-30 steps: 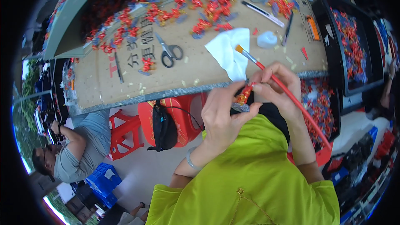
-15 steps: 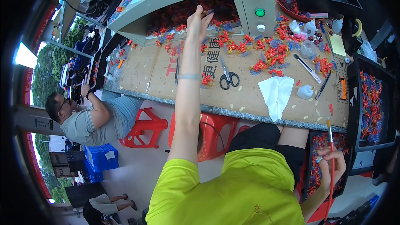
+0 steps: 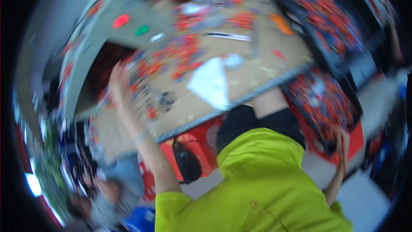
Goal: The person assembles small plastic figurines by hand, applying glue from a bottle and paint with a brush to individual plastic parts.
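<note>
Overhead, the whole view is smearing with motion blur, so fine detail is hard to read. The left hand (image 3: 118, 77) is stretching out at about ten o'clock over the cardboard-covered bench (image 3: 266, 71), its fingers appearing spread wide above a scatter of small red pieces (image 3: 159, 66); whether it is pinching any of them cannot be told. The scissors (image 3: 165, 99) are lying just to the three o'clock side of that forearm, and a white cloth (image 3: 210, 83) is lying near them, further toward three o'clock. The right hand (image 3: 341, 139) is hanging low at about four o'clock, beside the lap, closing around a thin red-handled brush (image 3: 344, 159) that is pointing downward. Just above that hand, a dark tray (image 3: 322, 101) filled with red pieces is sitting off the bench edge. Red and green round buttons (image 3: 131, 25) are showing on a grey panel at eleven o'clock. Another person (image 3: 101, 193) is sitting at seven o'clock, beside a red stool (image 3: 201, 146).
</note>
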A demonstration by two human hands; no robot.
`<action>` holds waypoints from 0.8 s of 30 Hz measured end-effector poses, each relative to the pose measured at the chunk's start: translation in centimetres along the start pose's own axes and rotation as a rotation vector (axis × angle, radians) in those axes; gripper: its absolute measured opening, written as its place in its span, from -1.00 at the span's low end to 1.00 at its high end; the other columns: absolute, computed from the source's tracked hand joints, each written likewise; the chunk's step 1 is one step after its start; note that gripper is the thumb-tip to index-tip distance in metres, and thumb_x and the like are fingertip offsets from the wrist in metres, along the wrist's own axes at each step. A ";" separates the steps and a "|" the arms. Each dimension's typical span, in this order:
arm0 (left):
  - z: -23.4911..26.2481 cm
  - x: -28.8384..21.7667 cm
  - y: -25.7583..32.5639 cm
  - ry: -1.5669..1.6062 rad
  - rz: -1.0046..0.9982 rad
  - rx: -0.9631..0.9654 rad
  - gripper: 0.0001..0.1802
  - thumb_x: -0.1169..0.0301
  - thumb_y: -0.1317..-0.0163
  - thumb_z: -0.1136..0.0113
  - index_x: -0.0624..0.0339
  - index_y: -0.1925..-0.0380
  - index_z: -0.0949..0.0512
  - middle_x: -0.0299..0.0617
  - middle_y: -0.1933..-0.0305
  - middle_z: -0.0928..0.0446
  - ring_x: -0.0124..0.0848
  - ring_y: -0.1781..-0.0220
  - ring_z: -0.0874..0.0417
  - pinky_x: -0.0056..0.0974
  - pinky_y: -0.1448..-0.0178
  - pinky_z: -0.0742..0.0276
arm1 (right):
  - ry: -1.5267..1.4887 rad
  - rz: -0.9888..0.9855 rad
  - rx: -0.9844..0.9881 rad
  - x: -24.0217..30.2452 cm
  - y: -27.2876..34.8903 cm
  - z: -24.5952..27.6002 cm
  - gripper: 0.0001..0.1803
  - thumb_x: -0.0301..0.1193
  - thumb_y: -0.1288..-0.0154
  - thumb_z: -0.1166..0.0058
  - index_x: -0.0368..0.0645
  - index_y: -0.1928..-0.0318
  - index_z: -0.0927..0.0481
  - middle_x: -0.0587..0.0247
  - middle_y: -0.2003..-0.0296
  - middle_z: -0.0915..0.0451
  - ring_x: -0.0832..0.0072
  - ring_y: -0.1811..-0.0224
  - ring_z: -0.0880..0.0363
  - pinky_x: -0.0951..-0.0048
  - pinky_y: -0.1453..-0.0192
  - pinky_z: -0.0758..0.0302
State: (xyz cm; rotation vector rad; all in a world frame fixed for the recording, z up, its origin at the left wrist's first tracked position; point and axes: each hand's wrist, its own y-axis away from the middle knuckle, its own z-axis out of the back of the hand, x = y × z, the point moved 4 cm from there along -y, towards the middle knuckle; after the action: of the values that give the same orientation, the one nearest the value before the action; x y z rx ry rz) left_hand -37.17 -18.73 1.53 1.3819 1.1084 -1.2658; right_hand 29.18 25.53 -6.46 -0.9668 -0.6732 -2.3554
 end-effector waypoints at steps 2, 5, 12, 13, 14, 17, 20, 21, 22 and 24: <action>-1.8 -2.4 5.0 0.017 -0.048 0.055 -0.49 0.42 -0.40 0.17 0.47 -0.28 -0.15 0.20 -0.32 -0.19 -0.12 -0.38 -0.24 -0.16 -0.48 -0.10 | 0.054 -0.056 -0.169 -3.3 -1.2 -1.3 -0.73 -0.39 -0.42 0.13 -0.29 0.14 -0.61 0.13 0.21 -0.65 0.45 0.19 -0.61 0.48 0.07 -0.48; -6.4 -2.7 12.2 0.082 -0.002 0.138 -0.44 0.39 -0.39 0.13 0.52 -0.28 -0.09 0.25 -0.35 -0.12 0.00 -0.39 -0.20 -0.10 -0.50 -0.06 | 0.125 0.034 -0.453 -4.6 -3.6 -2.8 -0.85 -0.45 -0.23 -0.13 -0.27 0.24 -0.58 0.11 0.32 -0.61 0.33 0.26 -0.59 0.40 0.12 -0.48; -20.2 1.8 23.8 0.224 0.304 0.502 -0.52 0.41 -0.30 -0.06 0.50 -0.14 -0.28 0.19 -0.14 -0.39 -0.06 -0.18 -0.48 -0.16 -0.26 -0.42 | 0.122 0.197 -0.581 -7.0 -10.0 -5.6 -0.79 -0.54 -0.06 -0.20 -0.21 0.33 -0.43 0.09 0.36 -0.50 0.17 0.27 -0.48 0.25 0.17 -0.41; -21.6 2.2 24.8 0.222 0.308 0.497 -0.52 0.41 -0.30 -0.06 0.50 -0.14 -0.28 0.19 -0.14 -0.39 -0.06 -0.18 -0.48 -0.16 -0.26 -0.42 | 0.111 0.233 -0.563 -6.9 -10.9 -5.9 -0.80 -0.57 -0.03 -0.18 -0.21 0.35 -0.41 0.09 0.40 -0.48 0.15 0.28 -0.48 0.25 0.17 -0.41; -23.4 3.1 25.9 0.237 0.381 0.548 -0.55 0.43 -0.29 -0.07 0.49 -0.10 -0.31 0.17 -0.09 -0.44 -0.06 -0.12 -0.52 -0.18 -0.20 -0.47 | 0.102 0.267 -0.550 -7.0 -11.4 -6.0 -0.80 -0.61 -0.01 -0.15 -0.21 0.37 -0.40 0.09 0.43 -0.47 0.14 0.30 -0.47 0.25 0.18 -0.40; -26.1 3.8 28.4 0.252 0.515 0.626 -0.63 0.47 -0.28 -0.07 0.46 -0.04 -0.38 0.13 0.01 -0.52 -0.07 -0.03 -0.60 -0.21 -0.11 -0.53 | 0.180 0.318 -0.349 -7.6 -12.7 -7.2 -0.79 -0.69 0.04 -0.09 -0.22 0.38 -0.39 0.09 0.48 -0.45 0.12 0.32 -0.46 0.23 0.20 -0.39; -27.8 4.6 29.8 0.221 0.587 0.705 -0.67 0.47 -0.31 -0.01 0.45 -0.02 -0.40 0.11 0.01 -0.52 -0.10 -0.02 -0.60 -0.23 -0.10 -0.53 | 0.016 0.207 -0.397 -10.0 -12.2 -6.6 -0.77 -0.73 0.05 -0.07 -0.23 0.41 -0.34 0.10 0.48 -0.47 0.16 0.32 -0.51 0.30 0.20 -0.43; -28.1 4.8 30.0 0.205 0.602 0.727 -0.68 0.47 -0.32 0.00 0.45 -0.02 -0.40 0.11 0.01 -0.52 -0.11 -0.02 -0.60 -0.23 -0.09 -0.53 | -0.084 0.150 -0.444 -10.4 -11.8 -6.5 -0.77 -0.74 0.03 -0.06 -0.22 0.43 -0.32 0.14 0.46 -0.49 0.24 0.32 -0.54 0.35 0.20 -0.46; -28.3 5.1 30.2 0.193 0.616 0.735 -0.67 0.46 -0.33 0.01 0.45 -0.02 -0.39 0.11 0.01 -0.52 -0.12 -0.02 -0.60 -0.24 -0.09 -0.54 | -0.280 0.133 -0.435 -8.1 -11.1 -5.6 -0.72 -0.77 -0.01 -0.07 -0.20 0.48 -0.26 0.22 0.42 -0.51 0.44 0.31 -0.55 0.48 0.19 -0.49; -29.2 5.5 30.7 0.196 0.639 0.783 -0.67 0.45 -0.34 0.02 0.46 -0.03 -0.38 0.11 0.00 -0.51 -0.13 -0.03 -0.60 -0.26 -0.09 -0.55 | -0.507 0.145 -0.459 -6.0 -9.0 -3.2 -0.68 -0.80 -0.02 -0.07 -0.17 0.49 -0.24 0.27 0.40 -0.50 0.58 0.30 -0.49 0.53 0.19 -0.51</action>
State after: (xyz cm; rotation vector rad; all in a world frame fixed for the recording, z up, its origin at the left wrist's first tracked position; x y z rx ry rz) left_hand -1.93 5.21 -1.09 2.2451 0.1886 -1.1176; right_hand 25.86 31.87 -15.12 -1.7827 -0.2148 -2.1839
